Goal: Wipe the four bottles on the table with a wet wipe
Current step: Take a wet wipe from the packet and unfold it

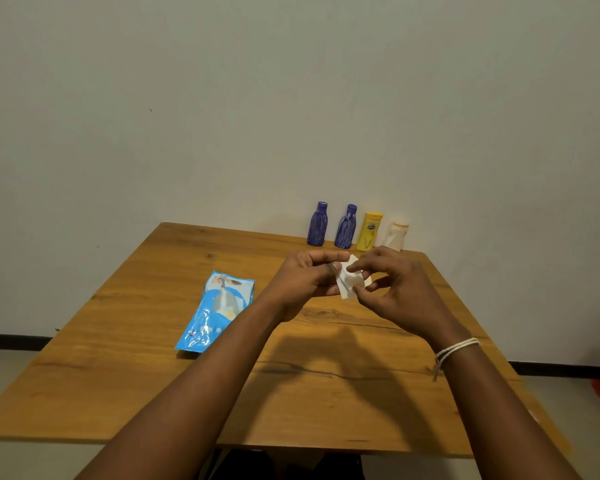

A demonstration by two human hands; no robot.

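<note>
From my head view, my left hand (307,277) and right hand (392,289) both pinch the small white wet wipe (350,280) above the wooden counter (153,375). The four plastic bottles (345,227) stand untouched by the wall; reaching carelessly could topple them.

A plain room, likely in a home, is being shown: a wooden table (125,358) is being kept against a bare pale wall (222,98) with a dark skirting strip (11,340). Toiletry bottles (357,228) and a wipes packet (215,310) are being kept on it.
</note>
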